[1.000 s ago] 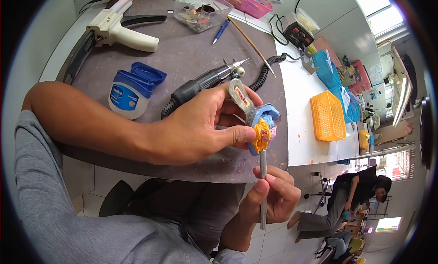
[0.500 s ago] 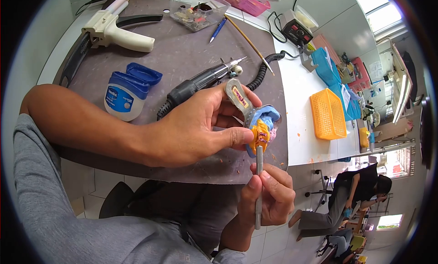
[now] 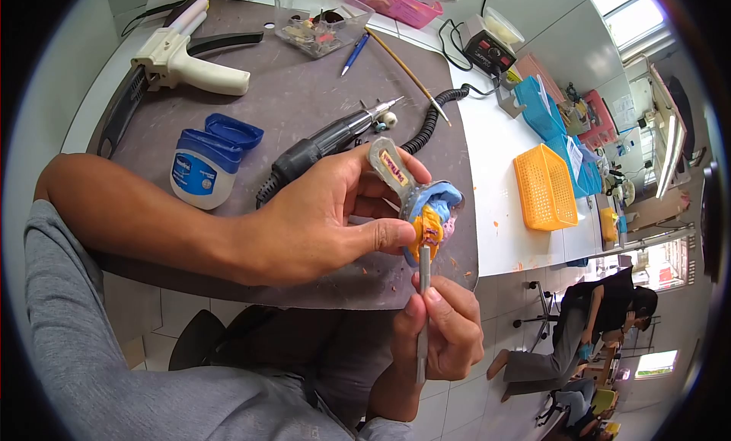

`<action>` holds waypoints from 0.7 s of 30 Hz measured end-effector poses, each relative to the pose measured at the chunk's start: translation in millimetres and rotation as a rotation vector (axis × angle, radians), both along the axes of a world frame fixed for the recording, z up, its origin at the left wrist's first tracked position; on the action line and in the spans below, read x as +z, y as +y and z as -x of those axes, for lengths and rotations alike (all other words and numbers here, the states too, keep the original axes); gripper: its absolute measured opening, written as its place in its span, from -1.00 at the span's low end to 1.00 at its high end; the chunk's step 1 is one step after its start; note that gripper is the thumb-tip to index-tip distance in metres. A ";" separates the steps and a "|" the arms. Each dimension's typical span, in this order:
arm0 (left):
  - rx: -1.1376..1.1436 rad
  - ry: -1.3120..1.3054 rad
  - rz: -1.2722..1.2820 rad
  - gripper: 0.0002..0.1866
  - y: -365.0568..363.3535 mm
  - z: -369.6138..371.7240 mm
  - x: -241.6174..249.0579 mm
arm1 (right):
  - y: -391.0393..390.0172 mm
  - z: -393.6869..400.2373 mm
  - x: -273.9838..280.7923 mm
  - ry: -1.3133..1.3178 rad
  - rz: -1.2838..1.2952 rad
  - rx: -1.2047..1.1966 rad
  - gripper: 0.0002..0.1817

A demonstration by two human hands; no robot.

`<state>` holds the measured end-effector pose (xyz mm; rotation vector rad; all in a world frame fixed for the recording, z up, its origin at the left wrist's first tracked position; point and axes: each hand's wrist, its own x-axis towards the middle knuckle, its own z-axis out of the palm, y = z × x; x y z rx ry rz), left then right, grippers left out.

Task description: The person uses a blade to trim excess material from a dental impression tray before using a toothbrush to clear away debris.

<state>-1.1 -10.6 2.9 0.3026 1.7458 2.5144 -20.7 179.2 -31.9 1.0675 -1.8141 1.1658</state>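
Observation:
My left hand [image 3: 320,220] holds a dental impression tray [image 3: 391,165] by its base, the labelled metal handle sticking up past the fingers. Blue, orange and pink impression material [image 3: 431,224] fills the tray, and my left thumb presses on the orange part. With a pinch of thumb and fingers, my right hand [image 3: 449,330] grips a slim metal-handled tool [image 3: 424,281]. Its upper end meets the lower edge of the orange material; the tip is too small to make out. Beyond my left hand lies a black rotary handpiece [image 3: 327,140] on the grey mat.
An open Vaseline jar [image 3: 202,174] stands near my left forearm. A white dispensing gun [image 3: 190,64], clear box [image 3: 324,18], blue pen [image 3: 355,55] and brush [image 3: 407,74] lie farther off. A yellow basket [image 3: 544,187] sits at right. Another person [image 3: 582,319] stands in the background.
Both hands, the tray and the tool appear slightly farther left, as does much of the table scene. The tool stays against the orange material, and both grips look unchanged.

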 end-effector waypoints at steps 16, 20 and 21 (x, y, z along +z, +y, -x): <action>0.080 0.031 0.096 -0.49 0.6 -1.5 -1.1 | 2.8 -4.5 -2.8 0.042 0.332 -0.116 -0.68; 0.055 -0.010 0.081 -0.49 -0.2 -2.7 2.9 | 0.9 -7.3 -2.1 -0.110 0.260 -0.034 -0.67; 0.058 -0.018 0.094 -0.48 -0.2 -3.1 2.6 | 4.3 -6.4 -3.2 -0.110 0.259 -0.035 -0.67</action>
